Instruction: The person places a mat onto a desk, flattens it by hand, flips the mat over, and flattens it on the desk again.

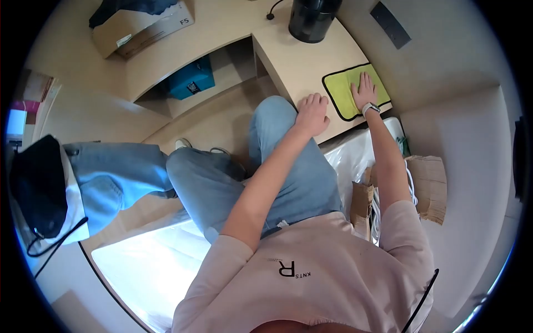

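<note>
My right hand [364, 91], with a watch on its wrist, lies flat with fingers spread on a yellow-green cloth [340, 91] with a black border. The cloth rests on the light wooden desk [302, 64], close to the wall, and bunches slightly beside my thumb. My left hand [312, 115] rests at the desk's front edge above my knee, left of the cloth. Its fingers are slightly bent, the thumb stands apart, and no object shows in it.
A black bin-like container [313, 21] stands farther back on the desk. A teal box [192, 77] sits on the shelf underneath. An open cardboard box [147, 30] is at the upper left. Another person's jeans leg [119, 175] is at my left. Torn cardboard [427, 186] lies at my right.
</note>
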